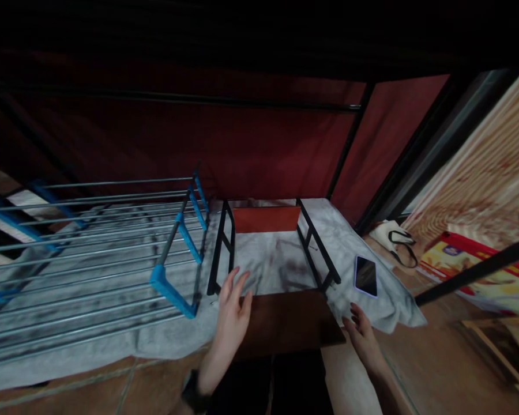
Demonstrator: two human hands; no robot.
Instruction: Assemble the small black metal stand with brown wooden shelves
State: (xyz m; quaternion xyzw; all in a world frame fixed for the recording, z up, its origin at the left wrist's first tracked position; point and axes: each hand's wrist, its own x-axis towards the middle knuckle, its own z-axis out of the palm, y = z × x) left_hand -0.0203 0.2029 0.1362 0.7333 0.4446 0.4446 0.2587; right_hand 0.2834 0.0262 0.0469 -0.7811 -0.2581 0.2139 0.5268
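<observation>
My left hand (233,311) hovers at the left edge of a dark brown board (288,320), its fingers apart and nothing in them. To the right of the board, my right hand (360,331) is held with fingers spread, also holding nothing. The board lies across the front of a small black metal frame (322,248), close to my lap. At the frame's far end a reddish-brown panel (267,219) spans between its two sides. Whether either hand touches the board, I cannot tell.
A folding drying rack (173,291) with blue joints stands at the left on a grey-white cloth (341,225). A phone (365,276) lies on the cloth at right. Beyond are a white bag (391,236), a red-yellow box (480,265) and a slanting black bar (476,270).
</observation>
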